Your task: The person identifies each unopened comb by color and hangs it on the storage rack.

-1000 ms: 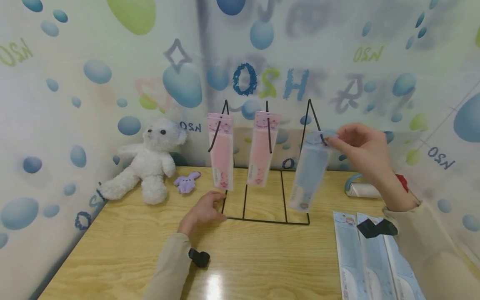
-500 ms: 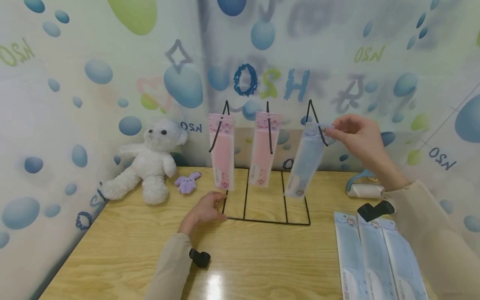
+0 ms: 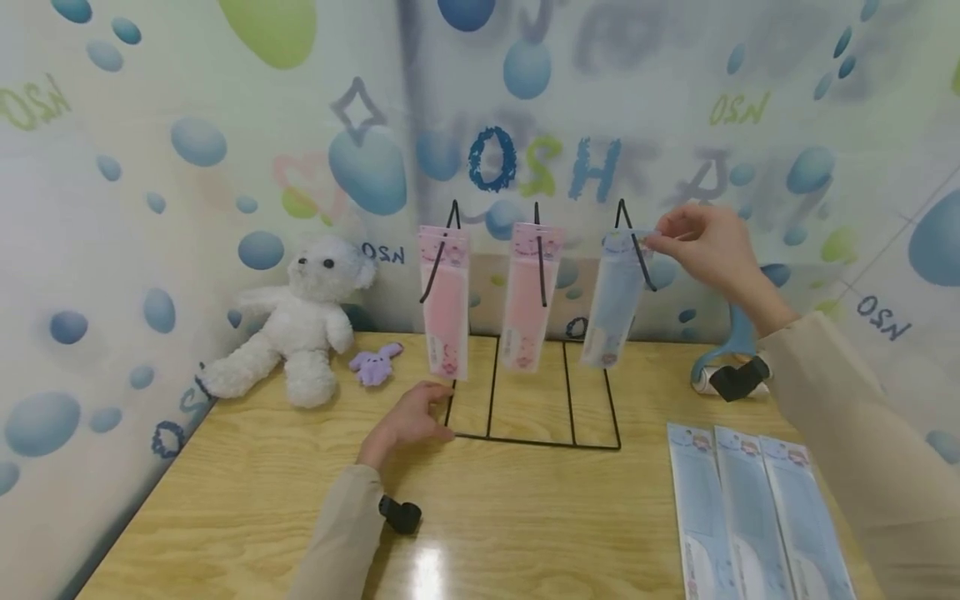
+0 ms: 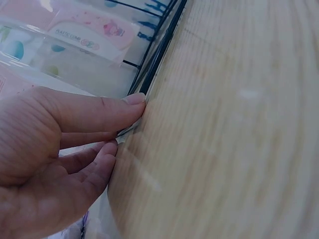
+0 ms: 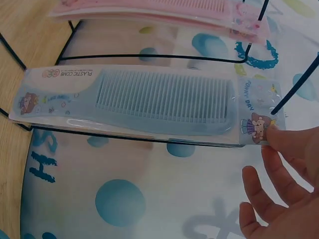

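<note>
In the head view a black wire rack (image 3: 532,442) with three upright hooks stands on the wooden table. My left hand (image 3: 408,419) holds the front left corner of its base, the thumb at the wire in the left wrist view. My right hand (image 3: 705,246) pinches the top corner of a blue packaged comb (image 5: 164,102). This pack hangs on the right hook, whose wire passes through its header; it is slightly tilted. Pink packaged combs (image 3: 446,312) hang on the left hook, and further pink packs (image 3: 531,304) on the middle one.
Three blue comb packs (image 3: 697,500) lie side by side at the table's front right. A white teddy bear (image 3: 296,325) and a purple plush toy (image 3: 375,365) sit left of the rack. A white roll with a blue strap (image 3: 731,342) lies at the back right.
My right hand has risen and moved the blue comb pack up and back along the right hook, so it hangs higher and nearer the rack's rear. The left hand keeps its place.
</note>
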A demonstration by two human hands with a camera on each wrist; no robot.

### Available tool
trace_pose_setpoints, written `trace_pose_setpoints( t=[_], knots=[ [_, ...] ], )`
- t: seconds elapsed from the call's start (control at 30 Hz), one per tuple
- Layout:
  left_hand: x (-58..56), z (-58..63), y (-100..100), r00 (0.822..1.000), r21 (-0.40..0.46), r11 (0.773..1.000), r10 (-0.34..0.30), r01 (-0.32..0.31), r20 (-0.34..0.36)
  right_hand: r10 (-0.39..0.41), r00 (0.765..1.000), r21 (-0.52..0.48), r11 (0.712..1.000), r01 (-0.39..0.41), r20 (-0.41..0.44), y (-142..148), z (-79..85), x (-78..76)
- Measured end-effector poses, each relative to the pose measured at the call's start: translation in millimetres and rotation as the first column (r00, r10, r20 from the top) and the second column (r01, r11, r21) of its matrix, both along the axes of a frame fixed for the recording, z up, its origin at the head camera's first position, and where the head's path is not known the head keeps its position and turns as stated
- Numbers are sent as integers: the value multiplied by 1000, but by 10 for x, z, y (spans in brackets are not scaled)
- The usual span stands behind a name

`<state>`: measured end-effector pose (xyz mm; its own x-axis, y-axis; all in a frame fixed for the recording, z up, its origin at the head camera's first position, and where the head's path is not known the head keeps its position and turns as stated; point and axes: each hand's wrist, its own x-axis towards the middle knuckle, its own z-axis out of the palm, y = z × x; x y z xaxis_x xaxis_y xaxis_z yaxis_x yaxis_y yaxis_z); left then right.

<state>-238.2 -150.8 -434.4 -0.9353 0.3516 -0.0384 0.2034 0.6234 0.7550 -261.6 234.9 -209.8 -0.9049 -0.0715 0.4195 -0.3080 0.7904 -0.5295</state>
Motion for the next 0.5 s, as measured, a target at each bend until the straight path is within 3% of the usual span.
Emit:
trace_pose_setpoints(
  t=[0.5],
  knots=[
    [14,13,16,1000,-12,1000,-3,3,-2,-91,996,-96,991,91,1,-74,-60,-226]
  ],
)
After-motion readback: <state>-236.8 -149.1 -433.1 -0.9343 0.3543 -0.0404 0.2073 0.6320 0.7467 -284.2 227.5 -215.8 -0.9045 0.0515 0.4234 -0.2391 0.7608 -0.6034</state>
